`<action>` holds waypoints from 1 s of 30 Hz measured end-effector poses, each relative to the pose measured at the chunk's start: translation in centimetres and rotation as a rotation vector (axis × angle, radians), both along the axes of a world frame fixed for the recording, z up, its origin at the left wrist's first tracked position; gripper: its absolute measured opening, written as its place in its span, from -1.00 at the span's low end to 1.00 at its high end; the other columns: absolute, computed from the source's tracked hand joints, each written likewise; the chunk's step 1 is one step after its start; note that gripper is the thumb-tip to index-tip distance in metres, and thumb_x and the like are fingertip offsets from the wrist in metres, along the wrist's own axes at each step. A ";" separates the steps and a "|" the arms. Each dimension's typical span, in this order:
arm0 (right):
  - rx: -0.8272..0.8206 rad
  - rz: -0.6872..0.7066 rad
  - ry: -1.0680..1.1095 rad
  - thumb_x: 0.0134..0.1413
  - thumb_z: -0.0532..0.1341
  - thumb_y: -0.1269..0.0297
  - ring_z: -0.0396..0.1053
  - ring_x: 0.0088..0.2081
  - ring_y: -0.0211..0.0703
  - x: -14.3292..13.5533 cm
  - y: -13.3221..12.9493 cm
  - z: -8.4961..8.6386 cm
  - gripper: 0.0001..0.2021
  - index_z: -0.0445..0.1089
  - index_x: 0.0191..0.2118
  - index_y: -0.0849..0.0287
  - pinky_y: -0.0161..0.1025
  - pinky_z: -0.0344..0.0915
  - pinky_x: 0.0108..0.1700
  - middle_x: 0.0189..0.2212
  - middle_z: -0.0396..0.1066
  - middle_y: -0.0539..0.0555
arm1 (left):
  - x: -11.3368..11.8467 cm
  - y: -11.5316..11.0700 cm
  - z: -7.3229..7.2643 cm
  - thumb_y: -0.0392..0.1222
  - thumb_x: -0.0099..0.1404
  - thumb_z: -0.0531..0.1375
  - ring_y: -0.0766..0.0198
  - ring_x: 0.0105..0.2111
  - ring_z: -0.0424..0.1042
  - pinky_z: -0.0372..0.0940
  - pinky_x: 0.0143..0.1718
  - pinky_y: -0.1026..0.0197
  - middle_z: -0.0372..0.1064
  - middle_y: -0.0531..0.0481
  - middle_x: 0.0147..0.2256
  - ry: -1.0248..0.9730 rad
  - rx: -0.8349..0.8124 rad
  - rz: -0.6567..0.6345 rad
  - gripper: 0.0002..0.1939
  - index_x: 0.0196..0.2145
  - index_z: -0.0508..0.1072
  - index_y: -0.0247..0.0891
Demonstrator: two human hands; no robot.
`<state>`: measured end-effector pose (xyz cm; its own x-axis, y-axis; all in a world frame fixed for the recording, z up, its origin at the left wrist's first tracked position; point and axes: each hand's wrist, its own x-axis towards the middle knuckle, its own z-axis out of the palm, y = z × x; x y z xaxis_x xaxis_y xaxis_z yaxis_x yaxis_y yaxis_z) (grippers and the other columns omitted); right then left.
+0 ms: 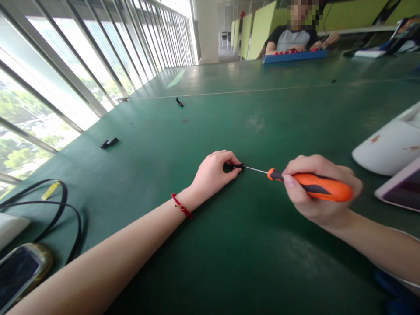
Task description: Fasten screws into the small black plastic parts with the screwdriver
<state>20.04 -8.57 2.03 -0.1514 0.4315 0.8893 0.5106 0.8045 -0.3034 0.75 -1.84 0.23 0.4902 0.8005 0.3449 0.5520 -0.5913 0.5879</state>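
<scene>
My left hand (215, 173) rests on the green table (229, 113) and pinches a small black part (239, 166) between thumb and fingers. A red string bracelet sits on that wrist. My right hand (315, 188) grips an orange and black screwdriver (311, 183) by its handle. The thin metal shaft points left, and its tip touches the small black part.
Two more small black parts (109, 142) (179, 102) lie farther out on the left. A phone (19, 269) and black cables (55, 210) are at the near left, white devices (390, 146) at the right. A person sits across at a blue tray (295, 55). Windows with railings run along the left.
</scene>
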 end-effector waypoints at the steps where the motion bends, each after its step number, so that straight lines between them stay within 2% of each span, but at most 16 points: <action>1: 0.002 -0.001 -0.003 -0.11 0.23 0.53 0.25 -0.58 -0.34 0.0 0.0 0.0 -0.84 0.31 -0.43 0.12 -0.26 0.20 -0.59 -0.56 0.32 -0.06 | 0.0 0.0 0.0 -0.27 0.15 0.19 0.25 -0.29 0.39 0.29 -0.21 0.19 0.44 0.02 -0.34 0.002 0.004 0.002 -0.93 -0.37 0.46 -0.25; 10: -0.016 -0.032 -0.034 -0.09 0.21 0.48 0.25 -0.60 -0.31 -0.1 0.0 0.3 -0.87 0.29 -0.44 0.09 -0.26 0.17 -0.61 -0.57 0.33 -0.06 | 0.0 0.0 -0.1 -0.28 0.14 0.19 0.25 -0.30 0.39 0.30 -0.22 0.20 0.44 0.02 -0.35 0.010 0.020 0.002 -0.93 -0.37 0.46 -0.25; 14: -0.003 -0.040 -0.056 -0.04 0.19 0.35 0.23 -0.64 -0.33 -0.2 -0.1 0.8 -0.93 0.27 -0.47 0.11 -0.29 0.15 -0.63 -0.65 0.28 -0.07 | 0.0 -0.1 0.0 -0.29 0.13 0.19 0.27 -0.32 0.39 0.30 -0.25 0.22 0.43 0.02 -0.35 0.017 0.024 0.007 -0.92 -0.38 0.47 -0.26; 16: -0.022 -0.043 -0.044 -0.02 0.18 0.35 0.24 -0.65 -0.33 -0.3 -0.2 0.9 -0.93 0.28 -0.47 0.10 -0.30 0.16 -0.64 -0.67 0.28 -0.08 | 0.0 -0.2 0.0 -0.30 0.13 0.18 0.30 -0.34 0.39 0.30 -0.27 0.24 0.43 0.01 -0.34 0.005 0.019 0.000 -0.92 -0.38 0.47 -0.26; 21: -0.019 -0.108 0.057 -0.10 0.24 0.43 0.32 -0.55 -0.28 -0.3 0.0 0.3 -0.86 0.33 -0.36 0.09 -0.28 0.26 -0.57 -0.53 0.35 -0.03 | 0.0 -0.2 -0.1 -0.32 0.12 0.18 0.33 -0.36 0.40 0.30 -0.28 0.26 0.43 0.02 -0.36 -0.039 0.037 -0.002 -0.93 -0.39 0.47 -0.27; 24: -0.061 -0.046 0.174 -0.17 0.26 0.38 0.30 -0.51 -0.22 -0.2 0.5 -0.1 -0.77 0.33 -0.28 0.07 -0.22 0.28 -0.55 -0.46 0.31 0.02 | 0.0 -0.2 -0.2 -0.32 0.12 0.18 0.32 -0.37 0.40 0.30 -0.29 0.26 0.44 0.02 -0.37 -0.054 0.045 0.007 -0.93 -0.39 0.47 -0.27; 27: -0.134 0.003 0.188 -0.12 0.24 0.30 0.24 -0.59 -0.25 -0.1 0.6 -0.1 -0.79 0.31 -0.27 0.04 -0.24 0.19 -0.63 -0.56 0.23 -0.04 | 0.0 -0.2 -0.2 -0.32 0.12 0.18 0.33 -0.37 0.40 0.30 -0.30 0.27 0.44 0.01 -0.37 -0.065 0.042 0.009 -0.93 -0.40 0.47 -0.28; 30: -0.151 -0.083 0.098 -0.04 0.21 0.31 0.23 -0.64 -0.29 -0.3 0.2 0.2 -0.95 0.32 -0.38 0.05 -0.28 0.13 -0.66 -0.66 0.20 -0.09 | 0.1 -0.2 -0.1 -0.33 0.11 0.18 0.34 -0.39 0.39 0.30 -0.32 0.28 0.43 0.01 -0.38 -0.069 0.032 0.012 -0.94 -0.41 0.47 -0.29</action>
<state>19.79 -8.35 2.23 -0.0257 0.5686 0.8222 0.5349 0.7027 -0.4692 0.82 -2.06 0.08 0.4546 0.7943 0.4031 0.5184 -0.6040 0.6054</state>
